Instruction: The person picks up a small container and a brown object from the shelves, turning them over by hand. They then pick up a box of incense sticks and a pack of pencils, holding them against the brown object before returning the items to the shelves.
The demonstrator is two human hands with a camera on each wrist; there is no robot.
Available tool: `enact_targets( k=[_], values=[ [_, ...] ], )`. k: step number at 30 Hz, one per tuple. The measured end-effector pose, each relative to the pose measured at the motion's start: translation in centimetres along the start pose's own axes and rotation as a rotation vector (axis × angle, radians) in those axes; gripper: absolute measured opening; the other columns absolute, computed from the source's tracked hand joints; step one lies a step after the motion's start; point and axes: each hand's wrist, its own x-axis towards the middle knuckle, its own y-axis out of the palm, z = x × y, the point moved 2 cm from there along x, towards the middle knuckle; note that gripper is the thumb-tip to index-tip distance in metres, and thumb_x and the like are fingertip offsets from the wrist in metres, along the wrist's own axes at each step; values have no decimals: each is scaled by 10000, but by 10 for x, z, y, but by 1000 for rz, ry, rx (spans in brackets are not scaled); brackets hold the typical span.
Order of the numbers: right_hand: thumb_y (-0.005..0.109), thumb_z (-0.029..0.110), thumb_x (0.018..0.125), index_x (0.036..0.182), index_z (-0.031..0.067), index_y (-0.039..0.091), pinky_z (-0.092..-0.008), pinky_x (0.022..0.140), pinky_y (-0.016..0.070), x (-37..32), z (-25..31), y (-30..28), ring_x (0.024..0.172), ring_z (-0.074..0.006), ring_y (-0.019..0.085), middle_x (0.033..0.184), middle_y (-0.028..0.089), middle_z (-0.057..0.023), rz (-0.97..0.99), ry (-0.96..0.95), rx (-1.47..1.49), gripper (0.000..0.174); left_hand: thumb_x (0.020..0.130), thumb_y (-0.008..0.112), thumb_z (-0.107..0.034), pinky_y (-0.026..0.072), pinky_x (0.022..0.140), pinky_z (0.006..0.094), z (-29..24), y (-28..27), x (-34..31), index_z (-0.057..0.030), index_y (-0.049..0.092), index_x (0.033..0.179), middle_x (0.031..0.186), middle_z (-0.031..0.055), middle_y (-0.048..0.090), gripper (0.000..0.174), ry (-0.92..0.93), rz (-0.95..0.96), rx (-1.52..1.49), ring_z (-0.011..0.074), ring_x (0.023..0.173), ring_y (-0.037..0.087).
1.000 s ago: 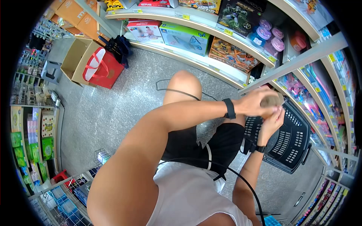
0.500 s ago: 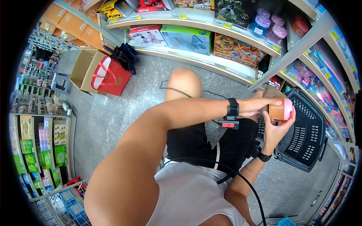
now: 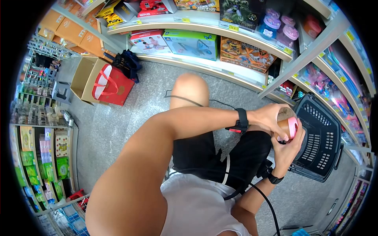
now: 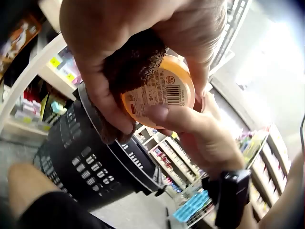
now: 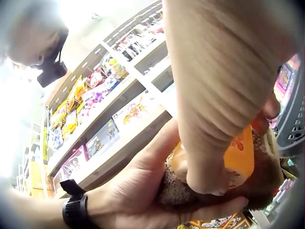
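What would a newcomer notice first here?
Both hands meet at centre right around an orange tub with a pink lid: the left hand grips a brown cloth against it, and the right hand cups it from below. Just beyond them sits a black shopping basket; a red bag stands upper left.

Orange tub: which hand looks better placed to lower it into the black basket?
Probably the right hand: it cups the orange tub from below, beside the black basket. The left hand presses a brown cloth against it.
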Motion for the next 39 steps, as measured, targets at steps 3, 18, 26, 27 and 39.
enact_targets(
  k=[3, 18, 26, 27, 39],
  values=[
    [853, 46, 614, 1414, 24, 475, -412, 1013, 450, -4, -10, 0, 1174, -343, 568, 1278, 566, -174, -139, -87, 42, 885, 672, 915, -295, 559, 880, 325, 1, 3, -1, 13, 536, 1285, 1172, 122, 654, 784, -279, 8, -452, 227, 1017, 663],
    [901, 84, 550, 1367, 76, 561, -405, 925, 492, -2, -16, 12, 1069, -312, 613, 1156, 613, -135, -111, -32, 240, 886, 768, 863, -329, 514, 939, 328, -19, 1, -5, 16, 599, 1243, 1183, 110, 666, 643, -42, -145, -227, 193, 1094, 638],
    [918, 84, 560, 1326, 69, 604, -390, 960, 486, -3, -27, 13, 1127, -296, 597, 1223, 604, -131, -214, -113, 344, 828, 902, 731, -279, 476, 993, 331, -24, -2, -8, -4, 507, 1351, 1254, 87, 610, 573, -305, -80, -433, 154, 1154, 586],
    [904, 61, 551, 1320, 79, 613, -393, 953, 486, -3, -25, 11, 1129, -300, 590, 1217, 597, -128, -170, -122, 252, 822, 888, 757, -260, 497, 957, 320, -24, -2, -5, -2, 538, 1318, 1207, 86, 632, 547, -187, -101, -252, 152, 1106, 606],
    [920, 133, 595, 1334, 58, 582, -397, 1015, 442, 5, -23, 22, 1211, -292, 576, 1330, 595, -110, -121, -91, 400, 816, 849, 791, -224, 514, 941, 330, -20, -9, -13, 1, 536, 1320, 1166, 88, 655, 581, -341, -122, -538, 184, 1067, 639]
  ],
)
